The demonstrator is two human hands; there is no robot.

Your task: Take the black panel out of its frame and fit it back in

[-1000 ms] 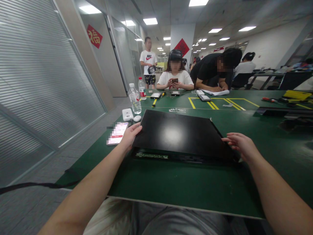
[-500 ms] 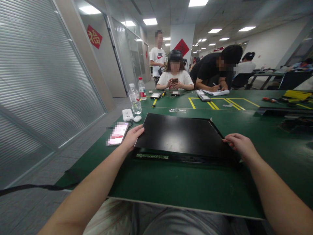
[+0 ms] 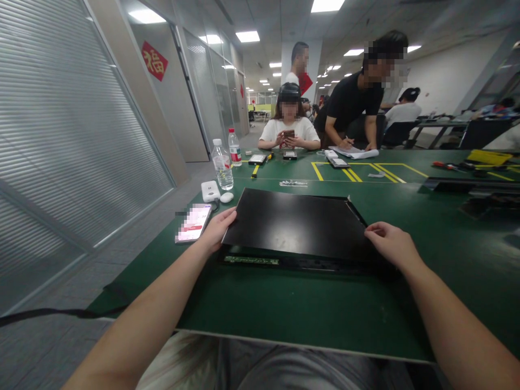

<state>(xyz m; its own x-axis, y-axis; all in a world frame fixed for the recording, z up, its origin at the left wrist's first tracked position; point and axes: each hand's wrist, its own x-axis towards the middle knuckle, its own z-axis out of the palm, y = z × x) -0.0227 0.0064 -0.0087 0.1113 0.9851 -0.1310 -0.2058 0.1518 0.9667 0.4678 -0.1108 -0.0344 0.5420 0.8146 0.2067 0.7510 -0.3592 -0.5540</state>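
Note:
A black screen panel [image 3: 292, 222] lies in front of me over the green table. Along its near edge runs a dark frame strip [image 3: 320, 266] with a narrow green circuit board [image 3: 252, 260] showing at the left. The panel's near edge sits slightly above that strip, leaving a dark gap. My left hand [image 3: 219, 228] is closed on the panel's left edge, thumb on top and fingers hidden beneath. At the right edge, my right hand [image 3: 390, 242] pinches the panel's side near its far corner; its fingertips are partly hidden.
Left of the panel lie a lit phone [image 3: 194, 222], a white power bank [image 3: 210, 191] and a small white case [image 3: 226, 197]. Two bottles [image 3: 222, 165] stand behind them. Across the table [image 3: 300, 309], one person holds a phone and another leans over papers [image 3: 355, 153]. Dark parts [image 3: 459, 185] lie right.
Both hands keep their places on the panel, the right one shifting slightly inward. Across the table, the writing person has straightened somewhat, and the standing person behind has moved right.

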